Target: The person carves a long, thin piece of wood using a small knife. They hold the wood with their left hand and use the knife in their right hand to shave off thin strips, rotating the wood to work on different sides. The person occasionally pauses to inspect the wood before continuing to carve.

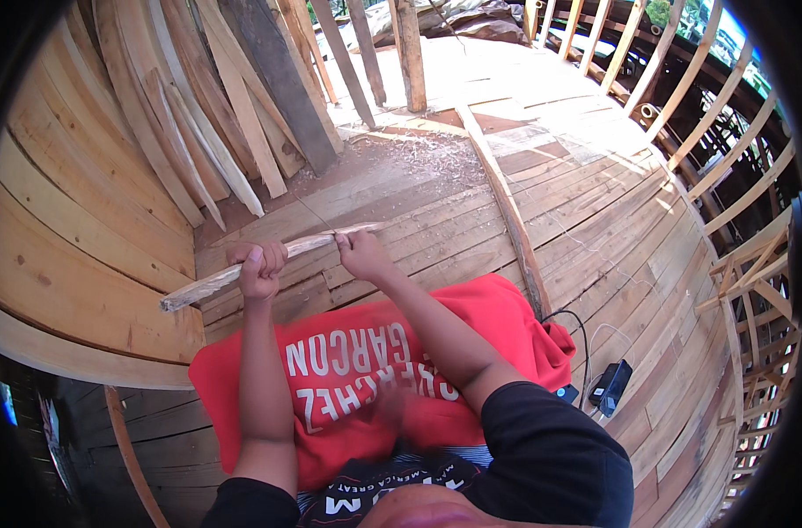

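A long, rough strip of wood [311, 242] slants across in front of me, its left end lower and nearer. My left hand [260, 267] is closed around it left of its middle. Near the far right end, my right hand [363, 254] is closed with its fingers against the strip. A thin dark line [313, 211], like a wire or slim rod, reaches up and left from the right fingertips; its kind cannot be made out. Red cloth [507, 321] with white lettering covers my lap below both forearms.
Tall planks [216, 114] lean at the far left beside a curved plank wall [75, 238]. Wood shavings [427, 158] lie on the plank floor [436, 233]. A long beam [504, 198] crosses the floor to my right. Near my right side lies a black boxy device [610, 387] with cables.
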A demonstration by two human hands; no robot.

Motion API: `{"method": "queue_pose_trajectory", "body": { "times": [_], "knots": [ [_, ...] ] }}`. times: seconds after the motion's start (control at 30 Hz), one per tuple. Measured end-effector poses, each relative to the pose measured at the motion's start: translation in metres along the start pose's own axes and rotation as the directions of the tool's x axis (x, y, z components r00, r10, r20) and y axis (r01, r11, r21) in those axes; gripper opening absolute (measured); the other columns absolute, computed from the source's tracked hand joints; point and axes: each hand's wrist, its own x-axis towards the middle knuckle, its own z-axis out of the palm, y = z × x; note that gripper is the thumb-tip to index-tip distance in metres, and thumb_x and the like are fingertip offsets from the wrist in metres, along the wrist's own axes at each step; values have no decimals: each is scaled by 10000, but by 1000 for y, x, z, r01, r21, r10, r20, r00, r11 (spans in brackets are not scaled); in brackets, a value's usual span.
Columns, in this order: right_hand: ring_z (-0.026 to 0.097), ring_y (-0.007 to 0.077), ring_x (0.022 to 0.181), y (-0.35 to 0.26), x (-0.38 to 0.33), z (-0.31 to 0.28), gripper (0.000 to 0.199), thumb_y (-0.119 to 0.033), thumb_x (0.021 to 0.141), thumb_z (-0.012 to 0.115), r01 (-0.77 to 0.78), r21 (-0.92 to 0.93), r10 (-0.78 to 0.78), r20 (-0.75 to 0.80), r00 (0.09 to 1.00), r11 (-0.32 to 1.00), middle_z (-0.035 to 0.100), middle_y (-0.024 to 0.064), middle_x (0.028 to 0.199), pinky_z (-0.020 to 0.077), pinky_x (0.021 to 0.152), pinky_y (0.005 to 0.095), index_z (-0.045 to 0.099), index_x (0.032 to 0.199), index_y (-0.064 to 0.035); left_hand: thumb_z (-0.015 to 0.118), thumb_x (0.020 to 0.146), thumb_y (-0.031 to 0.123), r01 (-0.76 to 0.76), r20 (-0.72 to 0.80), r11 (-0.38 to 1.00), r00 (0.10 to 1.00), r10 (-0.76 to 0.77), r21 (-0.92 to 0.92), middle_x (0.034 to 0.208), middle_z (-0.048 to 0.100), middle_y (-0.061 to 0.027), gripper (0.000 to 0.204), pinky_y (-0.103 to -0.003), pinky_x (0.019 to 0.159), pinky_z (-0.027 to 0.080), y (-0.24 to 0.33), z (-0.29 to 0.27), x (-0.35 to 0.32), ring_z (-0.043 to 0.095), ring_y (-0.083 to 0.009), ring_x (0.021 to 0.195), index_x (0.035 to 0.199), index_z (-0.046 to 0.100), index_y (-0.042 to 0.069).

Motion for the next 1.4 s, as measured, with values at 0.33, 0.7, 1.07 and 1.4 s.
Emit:
{"method": "queue_pose_trajectory", "body": {
  "times": [0.33, 0.7, 1.07, 1.4],
  "knots": [
    [659, 459, 881, -15, -3, -11, 433, -356, 992, 462, 4, 130, 2, -44, 999, 992, 678, 279, 860, 490, 771, 516, 691, 960, 9, 450, 920, 172, 22, -31, 997, 999, -20, 76, 439, 262, 14, 445, -313, 436, 287, -7, 7, 48, 247, -120, 373, 529, 238, 155],
    [649, 458, 919, -21, 9, -25, 495, -376, 1013, 425, 12, 243, 8, -85, 996, 970, 666, 305, 888, 490, 807, 524, 689, 983, 42, 522, 912, 205, 78, -279, 990, 959, -43, 116, 494, 235, 32, 433, -297, 433, 249, -33, 37, 98, 267, -106, 406, 575, 257, 147],
    [647, 469, 810, 7, 29, -30, 520, -365, 1024, 411, 65, 291, 10, -248, 969, 955, 638, 303, 778, 481, 742, 522, 657, 863, 64, 612, 885, 156, 99, -493, 979, 870, 2, 178, 563, 296, 23, 407, -286, 425, 275, -54, 90, 131, 293, -94, 441, 639, 289, 132],
    [639, 475, 832, 11, 42, -35, 499, -334, 1016, 429, 107, 275, 16, -411, 911, 955, 636, 315, 792, 486, 750, 517, 668, 831, 63, 602, 909, 151, 78, -515, 970, 855, 53, 229, 550, 333, 19, 384, -284, 437, 294, -65, 116, 142, 294, -85, 451, 634, 339, 99]
  ]
}}
